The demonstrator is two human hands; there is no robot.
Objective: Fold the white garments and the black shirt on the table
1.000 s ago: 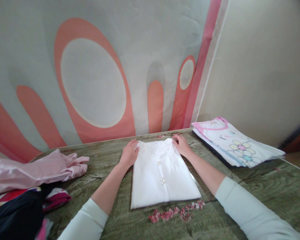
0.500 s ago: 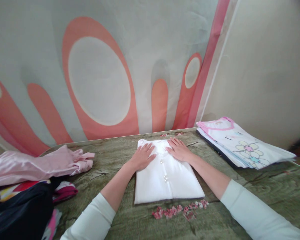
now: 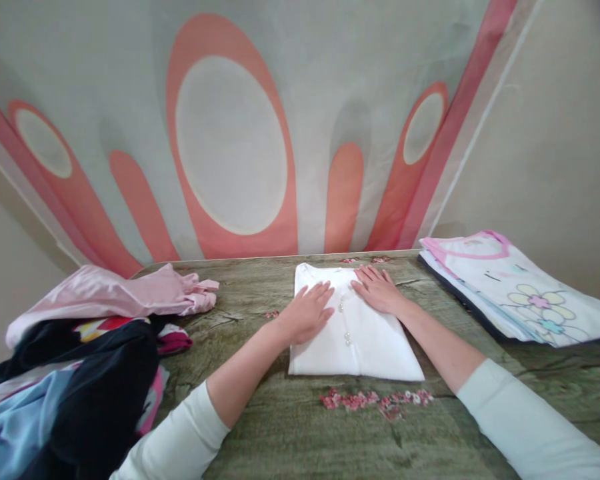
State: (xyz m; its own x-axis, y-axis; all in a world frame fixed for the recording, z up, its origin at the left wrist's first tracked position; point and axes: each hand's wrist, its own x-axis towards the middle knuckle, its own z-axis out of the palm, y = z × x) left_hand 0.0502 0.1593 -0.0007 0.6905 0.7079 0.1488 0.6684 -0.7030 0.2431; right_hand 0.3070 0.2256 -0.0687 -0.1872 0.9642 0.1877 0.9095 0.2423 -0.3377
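A white buttoned top (image 3: 357, 353), folded into a neat, nearly square shape, lies flat on the wood-patterned table. My left hand (image 3: 309, 312) rests palm down on its left side, fingers stretched toward the middle. Against its upper right part lies my right hand (image 3: 377, 289), flat with fingers extended to the upper left. Neither hand grips the cloth. Pearl-like buttons run down the middle of the top between the hands. Part of each side edge is hidden under my hands.
On the left is a loose heap of clothes, with a pink garment (image 3: 115, 293) above a dark garment (image 3: 105, 393) and a light blue one (image 3: 25, 420). A neat stack of folded shirts (image 3: 505, 267) lies at the right. The table (image 3: 275, 433) meets a patterned wall behind.
The view has turned left, so more of the clothes heap shows. My left hand has slid slightly down along the top; my right hand stays near its upper right.
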